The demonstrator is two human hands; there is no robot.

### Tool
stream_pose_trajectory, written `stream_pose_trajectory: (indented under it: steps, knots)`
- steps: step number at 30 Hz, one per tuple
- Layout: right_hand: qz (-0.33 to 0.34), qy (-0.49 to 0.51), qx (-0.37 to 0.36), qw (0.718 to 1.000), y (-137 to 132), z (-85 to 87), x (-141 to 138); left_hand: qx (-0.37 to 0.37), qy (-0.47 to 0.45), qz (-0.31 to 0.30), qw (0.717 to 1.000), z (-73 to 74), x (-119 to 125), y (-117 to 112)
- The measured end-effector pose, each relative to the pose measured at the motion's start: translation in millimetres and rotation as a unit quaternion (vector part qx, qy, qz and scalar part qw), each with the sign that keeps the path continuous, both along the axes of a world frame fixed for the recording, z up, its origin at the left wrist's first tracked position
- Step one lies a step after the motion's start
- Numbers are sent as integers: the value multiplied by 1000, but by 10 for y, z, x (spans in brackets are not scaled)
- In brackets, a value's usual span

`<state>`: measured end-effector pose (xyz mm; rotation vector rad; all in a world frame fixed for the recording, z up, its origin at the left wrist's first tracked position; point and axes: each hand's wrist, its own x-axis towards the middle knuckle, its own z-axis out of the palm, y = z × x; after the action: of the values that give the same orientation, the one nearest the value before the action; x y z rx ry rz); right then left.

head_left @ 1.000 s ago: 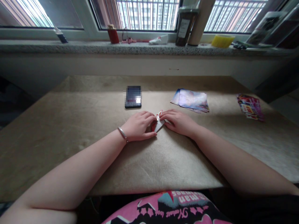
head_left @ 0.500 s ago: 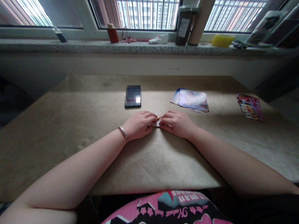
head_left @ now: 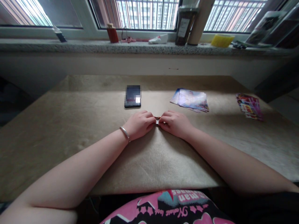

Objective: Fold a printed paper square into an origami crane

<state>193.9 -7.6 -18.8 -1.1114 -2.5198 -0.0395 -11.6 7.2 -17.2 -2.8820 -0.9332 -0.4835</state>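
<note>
Apparently, nearly closed fingers (head_left: 153,119) of the left hand (head_left: 140,124) and right hand (head_left: 175,123) pinch a small paper piece (head_left: 157,122), nearside and right of the phone (head_left: 132,97); uneven pressure could crumple it, or a loosened grip let it slip.

Place: a room at home, by its look. Before you: one table (head_left: 58,146), set against the wall (head_left: 144,64) below windows (head_left: 67,14); stone sill (head_left: 88,47), bearing a labelled jar (head_left: 184,27), yellow roll (head_left: 222,40), small oddments (head_left: 112,35); outside, railings (head_left: 143,14), a many-windowed building (head_left: 155,18).
</note>
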Motion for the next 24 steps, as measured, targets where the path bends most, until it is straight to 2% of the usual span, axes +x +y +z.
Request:
stream_pose_trajectory:
  steps: [11, 15, 20, 24]
  knots:
    - [-36, 62, -88, 994, 45, -11, -7, 10, 5, 4, 1000, 1, -15, -19]
    - [-55, 72, -131, 987, 70, -13, -1, 13, 11, -25, 1000, 21, -42, -4]
    - [-78, 58, -139, 985, 90, -16, -11, 40, 1, -67, 997, 26, -84, 27]
    - [-85, 55, -143, 985, 105, -21, -16, 66, 7, -76, 995, 20, -95, 27]
